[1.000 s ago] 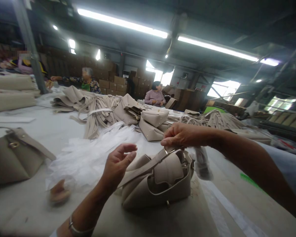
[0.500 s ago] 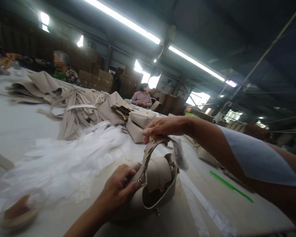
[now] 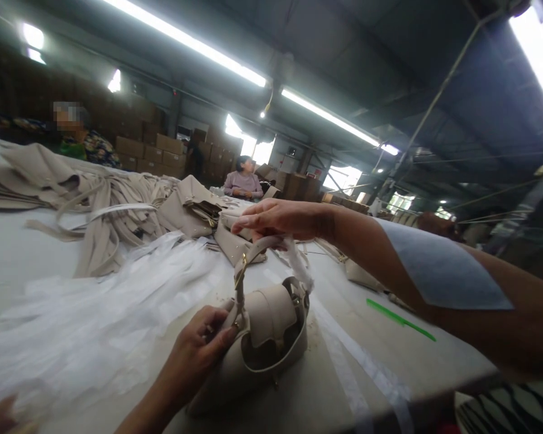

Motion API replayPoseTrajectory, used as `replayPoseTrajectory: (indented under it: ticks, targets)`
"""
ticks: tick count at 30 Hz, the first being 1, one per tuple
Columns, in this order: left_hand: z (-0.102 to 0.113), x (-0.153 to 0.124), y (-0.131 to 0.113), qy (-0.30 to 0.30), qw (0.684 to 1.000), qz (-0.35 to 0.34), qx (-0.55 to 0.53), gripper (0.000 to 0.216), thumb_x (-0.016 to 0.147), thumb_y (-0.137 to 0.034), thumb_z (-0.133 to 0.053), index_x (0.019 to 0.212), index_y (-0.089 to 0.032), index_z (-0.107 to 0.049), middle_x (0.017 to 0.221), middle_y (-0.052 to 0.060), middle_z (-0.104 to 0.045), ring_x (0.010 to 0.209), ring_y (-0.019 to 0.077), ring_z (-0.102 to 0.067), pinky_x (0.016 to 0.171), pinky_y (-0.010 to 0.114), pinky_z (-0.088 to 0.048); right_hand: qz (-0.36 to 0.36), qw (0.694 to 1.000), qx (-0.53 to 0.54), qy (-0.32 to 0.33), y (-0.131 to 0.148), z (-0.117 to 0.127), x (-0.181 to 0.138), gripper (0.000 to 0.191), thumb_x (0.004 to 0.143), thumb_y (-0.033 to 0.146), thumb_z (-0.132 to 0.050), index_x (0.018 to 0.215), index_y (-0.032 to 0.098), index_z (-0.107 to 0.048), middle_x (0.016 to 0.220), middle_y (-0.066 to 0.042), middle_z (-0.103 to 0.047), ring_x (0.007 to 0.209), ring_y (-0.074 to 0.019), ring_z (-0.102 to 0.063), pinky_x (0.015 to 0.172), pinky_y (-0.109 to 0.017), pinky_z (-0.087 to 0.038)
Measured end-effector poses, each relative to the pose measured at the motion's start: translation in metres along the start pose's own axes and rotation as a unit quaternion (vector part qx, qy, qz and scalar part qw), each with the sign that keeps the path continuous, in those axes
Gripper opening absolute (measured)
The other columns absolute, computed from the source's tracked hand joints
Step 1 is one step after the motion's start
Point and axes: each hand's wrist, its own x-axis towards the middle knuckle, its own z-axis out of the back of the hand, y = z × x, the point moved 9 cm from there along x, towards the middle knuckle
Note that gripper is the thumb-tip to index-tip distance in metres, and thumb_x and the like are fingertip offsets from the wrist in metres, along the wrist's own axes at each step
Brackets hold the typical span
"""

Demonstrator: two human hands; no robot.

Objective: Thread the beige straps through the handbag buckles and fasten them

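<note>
A beige leather handbag (image 3: 271,337) stands open on the white table (image 3: 429,355) right in front of me. My right hand (image 3: 276,218) pinches the top of its strap (image 3: 248,259) and holds it up above the bag; a strip of clear plastic wrap hangs from the strap by my fingers. My left hand (image 3: 194,352) grips the near side of the bag where the strap's gold buckle meets the rim.
Clear plastic sheets (image 3: 95,313) lie to the left. A heap of beige straps (image 3: 113,211) and more beige bags (image 3: 194,208) fill the far table. A green strip (image 3: 400,319) lies at the right. Two people sit at the far side, with stacked cardboard boxes (image 3: 163,147) behind.
My left hand went from open in the air to gripping the bag's side. My right hand raised the strap higher. My view swung to the right.
</note>
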Motion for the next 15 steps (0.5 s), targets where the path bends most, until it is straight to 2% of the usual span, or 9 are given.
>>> replayPoseTrajectory:
  ticks: [3, 7, 11, 15]
  targets:
    - [-0.002, 0.000, -0.001, 0.005, 1.000, 0.005, -0.006, 0.034, 0.079, -0.053, -0.057, 0.082, -0.020, -0.063, 0.082, 0.004, -0.061, 0.075, 0.0196, -0.053, 0.069, 0.026, -0.039, -0.003, 0.995, -0.099, -0.024, 0.000, 0.007, 0.003, 0.027, 0.094, 0.033, -0.049, 0.091, 0.008, -0.059, 0.048, 0.007, -0.043, 0.034, -0.0046, -0.034, 0.031, -0.016, -0.026]
    - [-0.003, 0.000, 0.001, 0.004, 1.000, 0.016, -0.002, 0.035, 0.076, -0.055, -0.059, 0.079, -0.020, -0.063, 0.078, 0.003, -0.061, 0.073, 0.0194, -0.053, 0.067, 0.025, -0.039, -0.005, 0.976, -0.216, -0.039, 0.003, 0.015, 0.007, 0.036, 0.085, 0.045, -0.062, 0.080, 0.009, -0.062, 0.049, 0.006, -0.043, 0.037, -0.0037, -0.034, 0.033, -0.016, -0.024]
    - [-0.005, 0.000, 0.008, 0.010, 0.999, 0.032, 0.000, 0.037, 0.077, -0.056, -0.059, 0.082, -0.020, -0.062, 0.080, 0.003, -0.062, 0.074, 0.0202, -0.053, 0.069, 0.027, -0.040, -0.001, 0.976, -0.213, -0.042, 0.003, 0.018, 0.005, 0.039, 0.082, 0.048, -0.064, 0.079, 0.009, -0.064, 0.052, 0.006, -0.045, 0.041, -0.0040, -0.039, 0.039, -0.017, -0.029]
    - [-0.005, 0.002, 0.005, 0.008, 1.000, 0.018, -0.006, 0.036, 0.077, -0.054, -0.061, 0.084, -0.019, -0.065, 0.083, 0.004, -0.063, 0.074, 0.0193, -0.054, 0.069, 0.027, -0.042, -0.002, 0.980, -0.195, -0.033, 0.002, 0.019, -0.001, 0.034, 0.088, 0.042, -0.058, 0.082, 0.009, -0.065, 0.052, 0.006, -0.043, 0.043, -0.0044, -0.038, 0.043, -0.018, -0.028]
